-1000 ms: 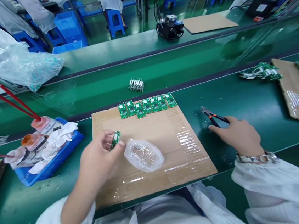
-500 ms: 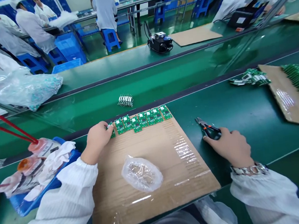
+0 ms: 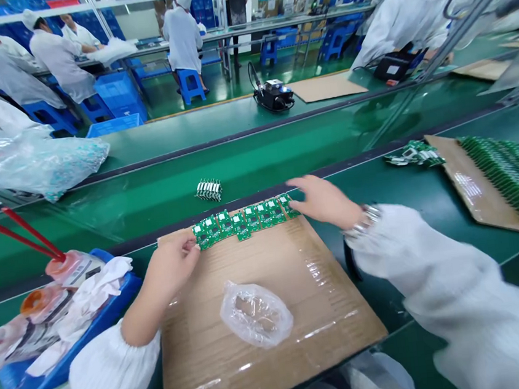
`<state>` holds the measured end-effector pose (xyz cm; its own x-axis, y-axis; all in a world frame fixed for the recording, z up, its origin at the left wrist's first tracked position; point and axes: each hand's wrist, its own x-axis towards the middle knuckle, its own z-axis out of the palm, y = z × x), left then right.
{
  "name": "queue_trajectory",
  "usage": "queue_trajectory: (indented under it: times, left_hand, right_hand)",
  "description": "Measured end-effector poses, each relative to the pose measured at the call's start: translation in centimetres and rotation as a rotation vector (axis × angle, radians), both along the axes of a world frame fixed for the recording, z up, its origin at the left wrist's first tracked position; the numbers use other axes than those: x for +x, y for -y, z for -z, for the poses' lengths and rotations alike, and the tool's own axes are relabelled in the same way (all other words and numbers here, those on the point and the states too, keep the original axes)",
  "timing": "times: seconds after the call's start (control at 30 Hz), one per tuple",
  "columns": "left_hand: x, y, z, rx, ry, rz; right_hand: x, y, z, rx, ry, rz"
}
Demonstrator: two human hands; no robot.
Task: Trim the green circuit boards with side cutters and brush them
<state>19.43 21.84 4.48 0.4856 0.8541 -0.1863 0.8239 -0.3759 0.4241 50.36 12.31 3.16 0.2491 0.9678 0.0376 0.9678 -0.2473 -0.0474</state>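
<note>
A row of small green circuit boards (image 3: 252, 217) lies along the far edge of a taped cardboard sheet (image 3: 248, 264). At the row's left end my left hand (image 3: 176, 262) is closed, fingertips pinching the edge of the end board (image 3: 204, 235). My right hand (image 3: 323, 202) is open at the other end, thumb and fingers apart beside the last board. Beneath my right forearm a dark curved handle (image 3: 351, 262) shows; the rest of that tool is hidden. A clear plastic bag (image 3: 256, 314) rests crumpled on the cardboard.
A bundle of white-and-metal parts (image 3: 208, 190) sits beyond the boards. At left stands a blue tray (image 3: 26, 383) with bottles and white cloths. Many upright boards (image 3: 512, 174) fill another cardboard at right. A black device (image 3: 274, 96) stands on the far bench; co-workers sit beyond.
My right hand has let go of the cutting pliers and moved left to the right end of the row. My left hand has brought its board against the others. The view has tilted up.
</note>
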Motion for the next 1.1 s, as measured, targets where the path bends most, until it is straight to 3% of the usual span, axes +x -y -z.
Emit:
queue_trajectory:
  times: [0.07, 0.17, 0.23, 0.33, 0.5, 0.7, 0.93, 1.1]
  left_hand:
    - [-0.7, 1.0, -0.7, -0.027, 0.040, 0.002]
    - [-2.0, 2.7, -1.4, -0.084, 0.102, 0.013]
    - [-3.1, 4.0, -1.7, -0.119, 0.143, 0.019]
    - [-4.6, 5.6, -2.2, -0.171, 0.215, 0.025]
    - [-6.5, 6.3, -1.8, -0.237, 0.308, -0.060]
    - [-7.4, 6.0, -0.9, -0.313, 0.331, -0.137]
    - [-7.9, 6.3, -0.6, -0.340, 0.380, -0.178]
    - [-8.3, 6.1, -0.2, -0.331, 0.390, -0.201]
  right_hand:
    - [-2.6, -6.3, -1.2, -0.037, 0.015, -0.228]
    - [-6.9, -14.7, -1.3, -0.130, 0.094, -0.462]
    - [-9.4, -18.8, -0.6, -0.202, 0.162, -0.570]
    - [-11.8, -22.3, 0.7, -0.283, 0.245, -0.695]
    - [-13.5, -24.4, 2.2, -0.349, 0.321, -0.837]
    - [-14.6, -25.5, 3.1, -0.391, 0.307, -0.898]
    - [-15.4, -25.2, 2.9, -0.341, 0.119, -0.772]
    - [-14.4, -24.2, 0.4, -0.221, -0.227, -0.652]
